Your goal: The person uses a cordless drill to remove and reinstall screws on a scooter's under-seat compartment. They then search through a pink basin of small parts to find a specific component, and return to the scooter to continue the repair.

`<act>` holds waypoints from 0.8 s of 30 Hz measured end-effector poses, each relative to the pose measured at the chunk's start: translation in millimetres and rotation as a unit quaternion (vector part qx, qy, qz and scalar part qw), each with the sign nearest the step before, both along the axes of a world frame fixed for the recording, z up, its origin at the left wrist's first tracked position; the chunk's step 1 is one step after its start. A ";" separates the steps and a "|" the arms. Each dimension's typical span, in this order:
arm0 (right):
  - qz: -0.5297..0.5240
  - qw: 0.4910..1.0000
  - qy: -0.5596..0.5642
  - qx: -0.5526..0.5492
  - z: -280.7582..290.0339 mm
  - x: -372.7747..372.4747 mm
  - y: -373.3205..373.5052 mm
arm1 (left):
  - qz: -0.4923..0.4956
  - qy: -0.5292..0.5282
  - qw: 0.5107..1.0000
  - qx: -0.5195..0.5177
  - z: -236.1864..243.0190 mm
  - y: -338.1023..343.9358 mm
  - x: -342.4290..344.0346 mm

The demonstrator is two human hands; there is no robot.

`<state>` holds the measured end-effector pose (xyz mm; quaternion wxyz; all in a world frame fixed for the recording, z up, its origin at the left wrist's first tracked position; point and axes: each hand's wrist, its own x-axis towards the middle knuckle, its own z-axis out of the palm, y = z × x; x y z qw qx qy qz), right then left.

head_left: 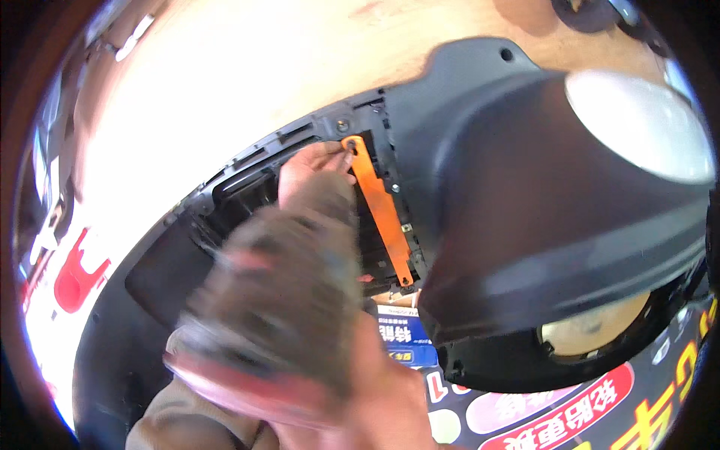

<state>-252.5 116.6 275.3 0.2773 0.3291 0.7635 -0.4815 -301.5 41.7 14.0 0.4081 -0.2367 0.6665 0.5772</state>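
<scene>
An orange bracket [379,202] lies lengthwise on a black plastic trim panel [154,285], with a dark fastener at its upper end. My left hand [306,165] is closed in a pinch beside that end; what its fingertips hold is partly hidden and too small to name. My right hand [386,394] grips a motion-blurred power drill [270,307], whose front reaches up to my left fingers and covers part of that hand and the panel's opening.
A large dark moulded housing [502,210] with a white oval face and a round pale opening fills the right. Below are a blue box [405,334] and a printed dark surface [637,382]. A red plastic piece [79,277] lies at the left on the pale worktop [165,105].
</scene>
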 end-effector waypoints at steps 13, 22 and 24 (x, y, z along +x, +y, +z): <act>0.036 0.999 0.004 -0.033 5.1 -14.1 14.3 | -0.064 0.002 0.998 -0.016 3.2 -5.0 -6.9; -0.024 0.998 -0.037 -0.039 -0.5 -13.3 4.5 | -0.106 -0.034 0.993 -0.036 -0.8 -5.4 -14.3; -0.038 0.998 -0.032 -0.029 0.0 -13.2 -3.5 | -0.107 -0.038 0.993 -0.021 3.5 -11.5 -18.0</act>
